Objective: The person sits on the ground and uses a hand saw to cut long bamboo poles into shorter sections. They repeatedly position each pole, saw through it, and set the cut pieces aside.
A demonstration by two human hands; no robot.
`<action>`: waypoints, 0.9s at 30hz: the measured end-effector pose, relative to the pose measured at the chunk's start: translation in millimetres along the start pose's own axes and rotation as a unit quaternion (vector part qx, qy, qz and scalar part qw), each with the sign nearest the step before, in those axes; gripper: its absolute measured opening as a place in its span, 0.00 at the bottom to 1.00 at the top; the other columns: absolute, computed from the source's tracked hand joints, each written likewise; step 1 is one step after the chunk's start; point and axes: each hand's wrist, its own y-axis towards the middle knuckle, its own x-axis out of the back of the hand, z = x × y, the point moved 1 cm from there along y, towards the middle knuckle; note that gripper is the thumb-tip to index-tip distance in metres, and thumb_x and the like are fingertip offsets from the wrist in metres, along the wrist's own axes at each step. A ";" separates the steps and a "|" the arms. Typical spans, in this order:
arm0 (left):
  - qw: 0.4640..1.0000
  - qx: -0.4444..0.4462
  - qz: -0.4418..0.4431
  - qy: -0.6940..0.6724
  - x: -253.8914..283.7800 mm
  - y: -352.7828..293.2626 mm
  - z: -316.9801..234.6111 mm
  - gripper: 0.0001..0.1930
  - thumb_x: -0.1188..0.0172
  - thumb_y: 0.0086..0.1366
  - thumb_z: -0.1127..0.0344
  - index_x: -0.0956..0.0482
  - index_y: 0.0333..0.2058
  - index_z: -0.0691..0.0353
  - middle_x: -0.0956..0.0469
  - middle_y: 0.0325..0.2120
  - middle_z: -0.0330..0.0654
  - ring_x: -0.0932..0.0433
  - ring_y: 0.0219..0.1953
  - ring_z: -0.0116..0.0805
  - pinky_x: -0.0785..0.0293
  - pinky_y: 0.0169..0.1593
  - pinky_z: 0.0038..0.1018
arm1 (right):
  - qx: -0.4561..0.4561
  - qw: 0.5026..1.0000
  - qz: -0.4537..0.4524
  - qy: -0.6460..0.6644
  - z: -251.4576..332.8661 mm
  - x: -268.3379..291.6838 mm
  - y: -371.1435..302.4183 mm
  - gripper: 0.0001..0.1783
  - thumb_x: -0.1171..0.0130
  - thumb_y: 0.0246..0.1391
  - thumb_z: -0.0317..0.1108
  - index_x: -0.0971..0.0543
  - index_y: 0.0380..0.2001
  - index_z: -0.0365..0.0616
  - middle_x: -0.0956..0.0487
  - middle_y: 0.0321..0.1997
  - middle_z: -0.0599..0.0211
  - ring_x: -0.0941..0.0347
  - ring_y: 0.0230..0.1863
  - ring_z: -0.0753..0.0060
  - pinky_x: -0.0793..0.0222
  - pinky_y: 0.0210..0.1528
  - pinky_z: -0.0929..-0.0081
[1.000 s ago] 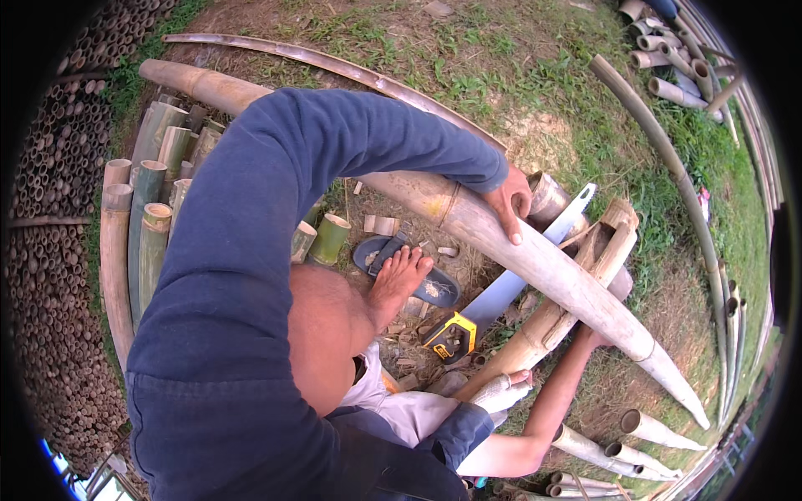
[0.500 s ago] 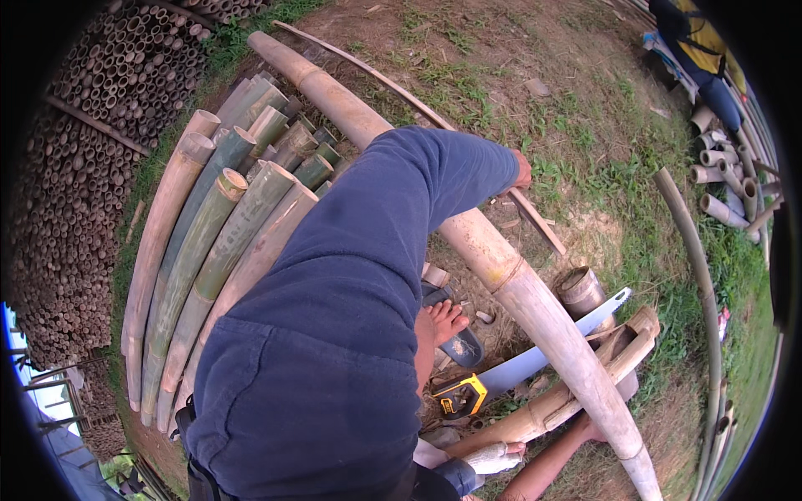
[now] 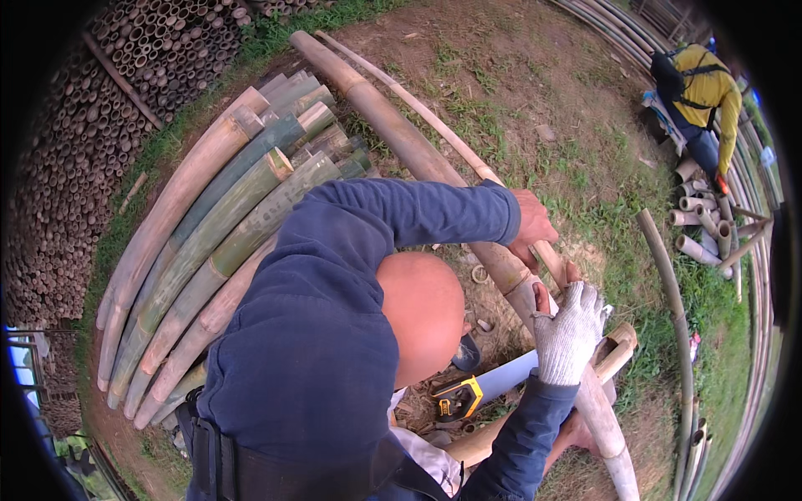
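A long, narrow bamboo strip (image 3: 547, 257) lies slantwise alongside a thick bamboo pole (image 3: 393, 127). My bare left hand (image 3: 532, 224), in a dark blue sleeve, is closed over the strip near its close end. Beside it my right hand (image 3: 570, 330), in a white knit glove with bare fingertips, pinches the strip's end between thumb and finger above the pole. A handsaw (image 3: 505, 376) with a black and yellow handle lies under the pole, its blade tip hidden. My bent bare knee (image 3: 420, 313) stands between my arms.
Cut bamboo poles (image 3: 196, 280) are piled at my left, before a tall bamboo stack (image 3: 63, 209). A split bamboo piece (image 3: 616, 351) lies crosswise beneath the thick pole. A dark sandal (image 3: 466, 354) shows by my knee. Far right, a person in yellow (image 3: 706, 83) bends over bamboo offcuts (image 3: 702, 213).
My gloved right hand has risen from low by my leg to the strip's end. My left hand and the strip's end have shifted lower in view. My knee has come into sight.
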 end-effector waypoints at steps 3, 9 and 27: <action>1.000 0.001 0.008 0.006 -10.0 -18.8 -12.7 0.28 0.29 0.58 0.34 0.15 0.38 0.55 0.14 0.31 0.48 0.13 0.39 0.55 0.18 0.40 0.50 | -0.019 0.998 0.061 -0.017 7.3 -7.4 0.3 0.33 0.30 0.59 0.58 0.19 0.62 0.55 0.18 0.46 0.58 0.17 0.50 0.50 0.28 0.60 0.47; 0.998 0.004 -0.057 0.032 -15.2 -29.5 -29.8 0.29 0.27 0.56 0.34 0.16 0.36 0.57 0.14 0.32 0.46 0.13 0.39 0.52 0.16 0.41 0.47 | -0.027 1.000 -0.012 -0.001 -3.8 -14.2 -22.2 0.30 0.29 0.57 0.60 0.17 0.56 0.56 0.18 0.46 0.58 0.17 0.46 0.46 0.20 0.43 0.52; 0.986 -0.100 -0.135 0.019 -66.0 25.0 -96.1 0.42 0.32 0.48 0.18 0.16 0.41 0.53 0.18 0.38 0.46 0.14 0.38 0.54 0.18 0.40 0.46 | 0.001 0.995 -0.097 0.022 -72.0 -28.4 -86.1 0.31 0.22 0.52 0.51 0.15 0.57 0.50 0.20 0.40 0.55 0.21 0.43 0.48 0.23 0.48 0.55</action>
